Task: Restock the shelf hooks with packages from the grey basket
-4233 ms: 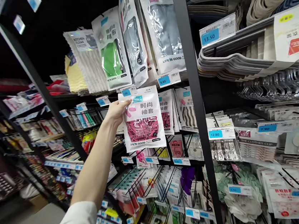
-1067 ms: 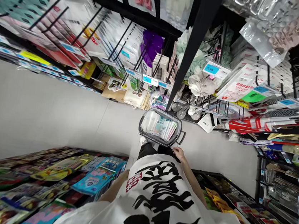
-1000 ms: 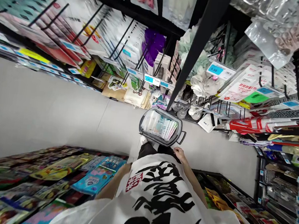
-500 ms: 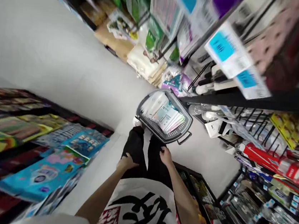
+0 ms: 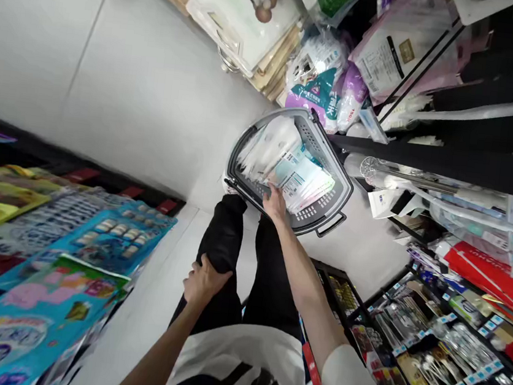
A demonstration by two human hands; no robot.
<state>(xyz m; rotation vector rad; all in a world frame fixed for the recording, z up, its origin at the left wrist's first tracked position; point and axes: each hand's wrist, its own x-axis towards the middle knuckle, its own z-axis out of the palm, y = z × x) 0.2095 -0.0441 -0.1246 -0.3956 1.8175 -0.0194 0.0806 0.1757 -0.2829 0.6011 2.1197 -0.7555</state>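
Observation:
A grey shopping basket (image 5: 341,187) with black handles sits on the floor in front of my feet. White packs (image 5: 274,142) and several flat packs with blue and white labels (image 5: 302,176) lie inside it. My right hand (image 5: 275,204) reaches over the near rim, its fingers extended at the edge of the labelled packs. Whether the fingertips touch a pack I cannot tell. My left hand (image 5: 206,279) lies on the leg of my black trousers (image 5: 222,232), fingers spread over the cloth and holding nothing.
Cutting boards (image 5: 239,17) and bagged goods (image 5: 317,91) fill the low shelf beyond the basket. A dark shelf edge (image 5: 445,160) juts in from the right. On the left stands a rack of blue snack bags (image 5: 38,322). Kitchenware shelves (image 5: 441,356) stand at lower right.
My right hand has moved from my knee forward over the basket rim. The view has come closer to the basket and lower shelf. My left hand stays on my leg.

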